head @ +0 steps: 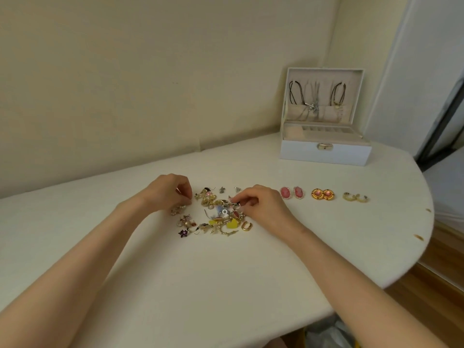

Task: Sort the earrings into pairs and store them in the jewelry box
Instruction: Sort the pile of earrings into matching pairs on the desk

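Note:
A loose pile of mixed earrings [216, 214] lies on the white table [226, 272] between my hands. My left hand [170, 190] sits at the pile's left edge with fingers curled down onto small pieces; whether it holds one is unclear. My right hand [258, 204] pinches a small earring [236, 203] at the pile's right side. To the right lie three sorted pairs in a row: pink ovals [292, 192], round gold and pink ones [323, 194], and gold hoops [356, 197]. The white jewelry box [324, 151] stands open at the back right.
Necklaces [313, 99] hang inside the box lid. The table's curved right edge [426, 222] drops to a wooden floor. A beige wall runs along the table's back. A gold hoop [246, 226] and a yellow heart [232, 224] lie at the pile's near right.

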Demonstrator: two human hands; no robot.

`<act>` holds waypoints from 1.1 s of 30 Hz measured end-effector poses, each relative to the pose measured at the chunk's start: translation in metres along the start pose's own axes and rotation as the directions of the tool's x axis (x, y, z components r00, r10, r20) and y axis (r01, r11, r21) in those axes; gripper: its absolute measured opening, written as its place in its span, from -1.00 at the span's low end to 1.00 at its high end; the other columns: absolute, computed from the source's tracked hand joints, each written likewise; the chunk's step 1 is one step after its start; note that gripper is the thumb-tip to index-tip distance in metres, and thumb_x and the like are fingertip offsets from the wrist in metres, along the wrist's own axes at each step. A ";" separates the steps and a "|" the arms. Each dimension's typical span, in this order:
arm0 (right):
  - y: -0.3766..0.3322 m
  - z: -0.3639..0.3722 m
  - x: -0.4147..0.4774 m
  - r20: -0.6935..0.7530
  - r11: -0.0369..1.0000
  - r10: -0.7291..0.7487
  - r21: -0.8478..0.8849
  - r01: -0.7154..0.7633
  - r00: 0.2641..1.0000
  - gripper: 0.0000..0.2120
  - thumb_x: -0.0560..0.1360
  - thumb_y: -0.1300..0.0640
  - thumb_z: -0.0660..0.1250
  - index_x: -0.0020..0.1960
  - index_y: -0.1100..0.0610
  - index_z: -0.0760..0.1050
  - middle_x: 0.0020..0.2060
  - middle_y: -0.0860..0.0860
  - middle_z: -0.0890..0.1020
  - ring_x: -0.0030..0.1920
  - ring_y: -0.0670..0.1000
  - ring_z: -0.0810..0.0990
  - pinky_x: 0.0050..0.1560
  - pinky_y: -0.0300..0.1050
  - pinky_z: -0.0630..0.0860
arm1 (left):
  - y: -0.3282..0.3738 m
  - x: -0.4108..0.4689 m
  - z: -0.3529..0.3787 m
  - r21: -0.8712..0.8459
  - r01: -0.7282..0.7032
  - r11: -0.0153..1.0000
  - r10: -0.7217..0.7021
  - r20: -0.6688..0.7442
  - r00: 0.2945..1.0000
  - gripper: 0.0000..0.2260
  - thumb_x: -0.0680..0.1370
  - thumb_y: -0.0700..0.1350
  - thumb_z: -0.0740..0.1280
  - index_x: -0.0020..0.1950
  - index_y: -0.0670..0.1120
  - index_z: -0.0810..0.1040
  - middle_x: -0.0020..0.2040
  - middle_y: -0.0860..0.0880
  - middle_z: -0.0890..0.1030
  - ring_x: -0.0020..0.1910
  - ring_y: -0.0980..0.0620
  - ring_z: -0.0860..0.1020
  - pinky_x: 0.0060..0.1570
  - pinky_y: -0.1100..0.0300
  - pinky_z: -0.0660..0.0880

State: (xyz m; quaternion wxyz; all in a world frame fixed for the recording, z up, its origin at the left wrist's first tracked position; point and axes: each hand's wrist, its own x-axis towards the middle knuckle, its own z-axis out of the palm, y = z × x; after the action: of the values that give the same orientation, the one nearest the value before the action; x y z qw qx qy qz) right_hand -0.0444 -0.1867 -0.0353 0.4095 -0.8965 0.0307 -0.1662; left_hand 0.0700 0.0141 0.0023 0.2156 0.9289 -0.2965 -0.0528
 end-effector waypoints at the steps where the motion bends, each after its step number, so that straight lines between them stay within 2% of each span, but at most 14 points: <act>1: -0.001 0.000 0.000 0.004 1.000 0.003 0.013 -0.003 1.000 -0.76 0.41 0.35 0.37 -0.02 0.10 0.65 -0.12 0.01 0.57 -0.22 -0.14 0.49 -0.15 -0.46 0.39 | 0.002 0.000 0.000 -0.001 -0.002 1.000 0.002 0.008 1.000 -0.79 0.44 -0.27 0.40 -0.28 0.01 0.49 -0.20 0.04 0.57 -0.15 0.05 0.53 -0.16 0.30 0.42; 4: -0.004 0.001 -0.002 0.026 0.999 0.011 0.046 -0.013 1.000 -0.78 0.36 0.29 0.44 -0.03 0.08 0.65 -0.12 0.02 0.55 -0.22 -0.11 0.50 -0.17 -0.41 0.43 | 0.005 0.000 0.001 -0.003 -0.009 1.000 0.009 0.030 0.999 -0.80 0.44 -0.25 0.41 -0.26 0.01 0.49 -0.22 0.07 0.55 -0.16 0.06 0.51 -0.24 0.38 0.38; 8: -0.007 0.002 -0.005 0.076 0.998 0.012 0.053 -0.016 0.997 -0.76 0.31 0.21 0.52 -0.03 0.07 0.64 -0.11 0.04 0.53 -0.15 0.01 0.57 -0.10 -0.14 0.56 | 0.005 0.000 0.001 -0.013 -0.025 1.000 0.026 0.054 0.998 -0.82 0.44 -0.23 0.42 -0.25 0.02 0.49 -0.20 0.09 0.54 -0.15 0.07 0.50 -0.25 0.38 0.37; 11: -0.009 0.002 -0.006 0.059 0.998 -0.027 0.053 0.024 0.998 -0.81 0.39 0.17 0.47 -0.01 0.02 0.63 -0.07 0.00 0.51 -0.11 -0.02 0.54 -0.09 -0.20 0.52 | 0.005 0.000 0.001 0.004 -0.041 0.999 0.040 0.060 0.997 -0.87 0.45 -0.22 0.41 -0.18 -0.02 0.52 -0.15 0.05 0.56 -0.12 0.05 0.51 -0.22 0.37 0.39; 14: -0.010 0.003 -0.007 0.089 0.986 -0.155 -0.048 0.160 0.984 -0.78 0.51 0.15 0.32 0.09 -0.09 0.60 0.02 -0.09 0.47 0.05 -0.08 0.40 0.08 -0.30 0.37 | 0.005 0.001 0.000 0.030 -0.060 0.998 0.057 0.085 0.995 -0.84 0.47 -0.23 0.39 -0.18 0.03 0.50 -0.10 0.02 0.57 -0.07 0.01 0.54 -0.06 0.19 0.49; 16: -0.009 0.006 -0.008 0.145 0.965 -0.213 -0.125 0.232 0.966 -0.75 0.53 0.15 0.30 0.12 -0.11 0.60 0.08 -0.11 0.45 0.12 -0.08 0.30 0.17 -0.29 0.31 | 0.006 0.001 -0.001 0.043 -0.065 0.997 0.060 0.104 0.993 -0.83 0.47 -0.21 0.39 -0.18 0.05 0.49 -0.07 0.02 0.57 -0.02 -0.01 0.55 0.01 0.13 0.50; 19: -0.008 0.008 -0.007 0.134 0.967 -0.174 -0.166 0.195 0.976 -0.81 0.49 0.13 0.36 0.08 -0.02 0.62 0.08 -0.08 0.46 0.12 -0.06 0.29 0.10 -0.39 0.27 | 0.013 -0.002 -0.003 0.056 -0.098 0.994 0.094 0.067 0.993 -0.87 0.47 -0.13 0.41 -0.15 0.02 0.46 -0.02 -0.01 0.52 0.03 0.00 0.52 0.02 0.12 0.47; 22: -0.007 0.006 -0.006 0.088 0.975 -0.122 -0.177 0.136 0.989 -0.85 0.46 0.11 0.39 0.03 0.03 0.61 0.04 -0.06 0.48 0.11 -0.07 0.31 -0.03 -0.41 0.26 | 0.024 -0.005 -0.008 0.050 -0.200 0.978 0.199 0.026 0.980 -0.84 0.44 -0.07 0.43 -0.21 0.02 0.45 -0.05 -0.01 0.50 -0.02 0.04 0.48 -0.12 0.28 0.39; 25: -0.006 0.005 -0.005 0.095 0.978 -0.094 -0.180 0.110 0.991 -0.87 0.46 0.13 0.40 0.00 0.05 0.59 0.05 -0.03 0.49 0.13 -0.06 0.34 0.00 -0.28 0.26 | 0.036 -0.013 -0.008 -0.050 -0.206 0.977 0.211 0.186 0.960 -0.83 0.40 -0.01 0.47 -0.15 0.00 0.52 -0.07 0.05 0.52 -0.07 0.11 0.47 -0.17 0.34 0.37; 27: -0.007 0.005 -0.006 0.088 0.981 -0.086 -0.165 0.100 0.992 -0.88 0.45 0.12 0.40 -0.01 0.06 0.60 0.04 -0.03 0.49 0.13 -0.06 0.35 0.01 -0.27 0.28 | 0.040 -0.016 -0.003 -0.041 -0.189 0.981 0.192 0.286 0.939 -0.80 0.39 -0.01 0.47 -0.06 -0.02 0.55 -0.05 0.07 0.51 -0.06 0.11 0.47 -0.15 0.33 0.38; 30: -0.011 0.001 -0.008 0.041 0.988 -0.132 -0.079 0.135 0.990 -0.86 0.45 0.19 0.39 -0.04 0.00 0.61 0.00 -0.09 0.49 0.11 -0.10 0.36 0.05 -0.28 0.32 | 0.040 -0.015 0.004 0.061 -0.227 0.972 0.199 0.303 0.932 -0.85 0.42 -0.05 0.46 -0.11 -0.02 0.53 -0.08 0.05 0.49 -0.02 0.03 0.47 -0.08 0.26 0.41; 33: -0.014 -0.004 -0.010 0.133 0.974 -0.214 -0.047 0.222 0.968 -0.76 0.43 0.27 0.36 -0.07 -0.06 0.64 -0.11 -0.11 0.49 0.01 -0.08 0.36 0.05 -0.33 0.31 | 0.041 -0.015 -0.001 0.149 -0.248 0.957 0.200 0.275 0.940 -0.84 0.43 -0.03 0.44 -0.16 0.04 0.46 -0.11 0.08 0.44 -0.02 0.04 0.43 -0.06 0.22 0.38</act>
State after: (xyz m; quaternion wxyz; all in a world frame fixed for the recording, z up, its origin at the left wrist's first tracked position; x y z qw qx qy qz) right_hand -0.0560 -0.1784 -0.0253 0.3620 -0.9154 -0.0891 -0.1518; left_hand 0.0361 -0.0070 0.0208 0.0942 0.8900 -0.4296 -0.1204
